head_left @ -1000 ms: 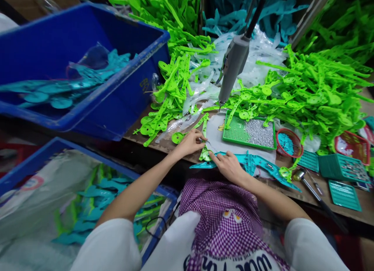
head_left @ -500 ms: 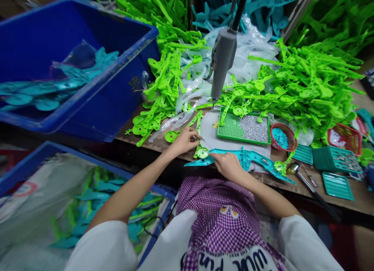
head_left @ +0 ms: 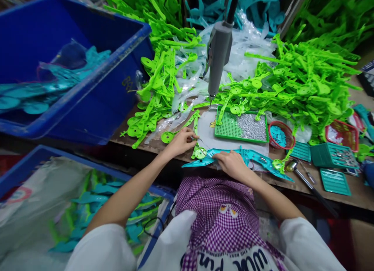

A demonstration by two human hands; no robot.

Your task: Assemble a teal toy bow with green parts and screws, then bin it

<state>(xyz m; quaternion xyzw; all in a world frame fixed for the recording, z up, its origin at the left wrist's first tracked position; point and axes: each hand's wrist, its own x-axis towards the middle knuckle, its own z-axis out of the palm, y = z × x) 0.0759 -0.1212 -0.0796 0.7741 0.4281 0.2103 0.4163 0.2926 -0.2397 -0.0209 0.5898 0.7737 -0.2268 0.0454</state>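
My left hand [head_left: 183,141] is closed in a pinch around something thin that I cannot make out, just above a lime-green part [head_left: 200,153] with a round disc. That disc rests on the left end of a long, curved teal plastic part [head_left: 257,159] along the table's front edge. My right hand [head_left: 232,164] grips the teal part just right of the disc, fingers bent and their undersides hidden. A second green disc piece [head_left: 278,164] sits near the teal part's right end. Another green arm with a disc [head_left: 167,137] lies beside my left hand.
A grey power screwdriver [head_left: 218,57] hangs tip-down over the table. Behind are a green tray [head_left: 229,131] of small metal pieces, a red basket [head_left: 288,131] and heaped green parts [head_left: 312,80]. A hammer [head_left: 304,177] lies right; a blue bin [head_left: 128,49] stands left.
My right hand has moved slightly right along the teal part, away from the green disc. My left hand keeps its pinch in nearly the same place. The whole view has shifted slightly.
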